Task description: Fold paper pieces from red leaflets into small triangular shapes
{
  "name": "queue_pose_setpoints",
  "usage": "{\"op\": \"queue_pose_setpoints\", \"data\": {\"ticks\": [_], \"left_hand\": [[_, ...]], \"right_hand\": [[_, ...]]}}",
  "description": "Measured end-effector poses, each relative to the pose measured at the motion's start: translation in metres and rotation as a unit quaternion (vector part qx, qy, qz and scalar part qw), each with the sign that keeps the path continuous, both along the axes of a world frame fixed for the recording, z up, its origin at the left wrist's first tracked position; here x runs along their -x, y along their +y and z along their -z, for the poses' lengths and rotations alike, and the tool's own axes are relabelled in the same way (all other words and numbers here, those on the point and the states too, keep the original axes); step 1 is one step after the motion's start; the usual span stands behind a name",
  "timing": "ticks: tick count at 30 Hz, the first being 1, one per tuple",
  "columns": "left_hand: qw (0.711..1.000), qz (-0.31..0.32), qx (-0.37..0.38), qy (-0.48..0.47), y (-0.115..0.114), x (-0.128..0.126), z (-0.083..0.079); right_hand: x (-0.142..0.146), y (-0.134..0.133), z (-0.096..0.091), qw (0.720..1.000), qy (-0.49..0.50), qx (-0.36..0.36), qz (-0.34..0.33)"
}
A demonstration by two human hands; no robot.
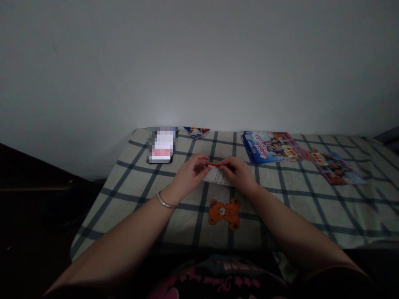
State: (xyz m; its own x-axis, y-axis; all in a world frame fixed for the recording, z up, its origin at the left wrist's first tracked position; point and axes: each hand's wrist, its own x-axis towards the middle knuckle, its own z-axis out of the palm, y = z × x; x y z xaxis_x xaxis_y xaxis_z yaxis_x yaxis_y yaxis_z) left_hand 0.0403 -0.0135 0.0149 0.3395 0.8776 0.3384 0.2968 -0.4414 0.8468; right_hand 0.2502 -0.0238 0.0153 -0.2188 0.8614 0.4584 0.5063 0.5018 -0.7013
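Observation:
Between my two hands is a sheet of paper point(215, 176), its visible side white with small print and a narrow red-orange strip along its far edge. My left hand point(193, 171) pinches the left end of that strip between thumb and fingers. At the right end, my right hand point(238, 173) grips the same edge, its fingers bent over the paper. Part of the sheet is hidden under the right hand. A silver bangle point(165, 201) circles my left wrist.
A lit phone point(161, 145) lies at the back left, beside a folded paper triangle point(197, 132). Printed leaflets point(269, 146) are stacked at the back right, with another leaflet point(338, 167) nearby. The checked tablecloth point(183, 224) bears an orange bear picture point(224, 213). A wall stands behind.

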Motion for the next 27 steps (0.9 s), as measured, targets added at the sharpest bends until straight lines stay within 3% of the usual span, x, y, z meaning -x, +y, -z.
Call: {"op": "queue_pose_setpoints", "data": {"ticks": [20,27], "left_hand": [[0.998,-0.029,-0.045,0.029,-0.0075,-0.0042,-0.0006],[0.997,-0.07,-0.009,0.013,0.0006,0.0003,0.0019]], "right_hand": [[0.0031,-0.0031,0.0037,0.997,-0.065,-0.026,0.036],[0.0016,-0.0054,-0.0004,0.997,-0.057,0.02,0.049]]}}
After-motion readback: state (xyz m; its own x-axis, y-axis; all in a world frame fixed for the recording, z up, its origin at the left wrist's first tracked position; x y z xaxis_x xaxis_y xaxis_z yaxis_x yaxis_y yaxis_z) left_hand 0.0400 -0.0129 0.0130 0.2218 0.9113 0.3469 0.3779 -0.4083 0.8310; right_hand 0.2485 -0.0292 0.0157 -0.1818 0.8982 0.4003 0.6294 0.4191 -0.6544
